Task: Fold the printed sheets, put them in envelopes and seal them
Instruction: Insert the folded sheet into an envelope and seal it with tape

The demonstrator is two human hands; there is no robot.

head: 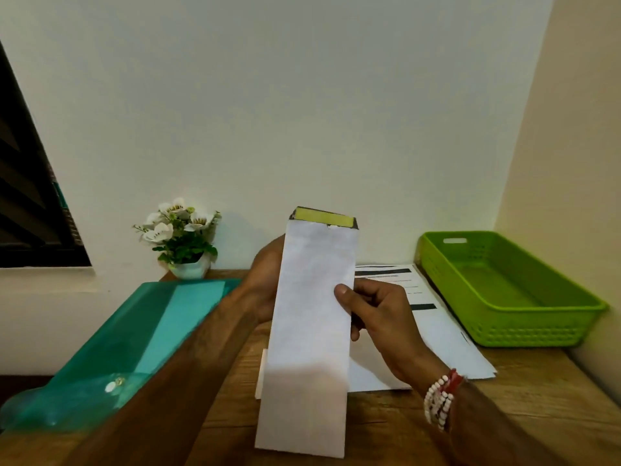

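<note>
Head view: a white envelope (311, 331) (flap end at 12 o'clock) is gripped by its side edges, left hand (267, 280) behind, right hand (376, 317) pinching; printed sheets (433, 334) lie at 3 o'clock.

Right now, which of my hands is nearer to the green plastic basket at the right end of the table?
Right. The right hand, pinching the white envelope, sits just left of the green plastic basket; the left hand is behind the envelope, farther away.

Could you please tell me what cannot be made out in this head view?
- Envelope contents: hidden by its own paper.
- Left hand fingers: behind the envelope.
- Printed sheets: text too small, partly covered by the right hand.
- Green folder: near end covered by the left forearm.
</note>
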